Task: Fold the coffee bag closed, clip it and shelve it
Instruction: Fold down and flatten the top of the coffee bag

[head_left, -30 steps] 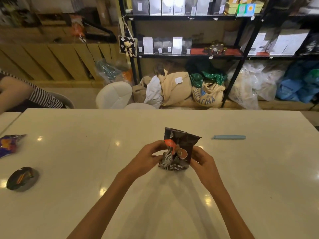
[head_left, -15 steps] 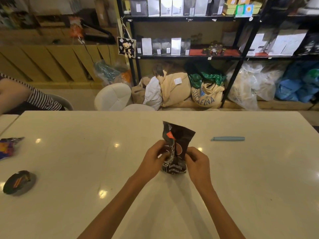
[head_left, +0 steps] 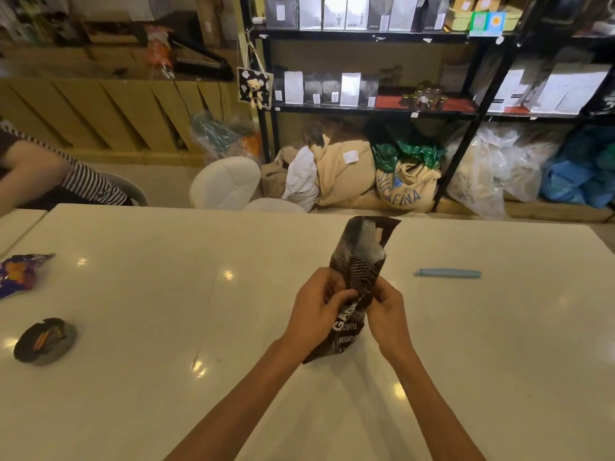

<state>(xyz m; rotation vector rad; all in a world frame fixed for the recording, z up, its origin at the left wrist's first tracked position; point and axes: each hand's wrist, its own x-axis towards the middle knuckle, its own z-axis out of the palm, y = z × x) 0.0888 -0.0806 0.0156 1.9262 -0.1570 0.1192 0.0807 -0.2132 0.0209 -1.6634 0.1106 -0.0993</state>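
Coffee bag (head_left: 357,287) middle hidden by left hand (head_left: 314,311), right hand (head_left: 387,309), fingers clamped.

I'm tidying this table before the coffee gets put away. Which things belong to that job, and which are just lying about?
Needed for the job:
coffee bag, held by left hand and right hand
blue clip
black shelf

Just lying about:
purple snack wrapper
dark round dish
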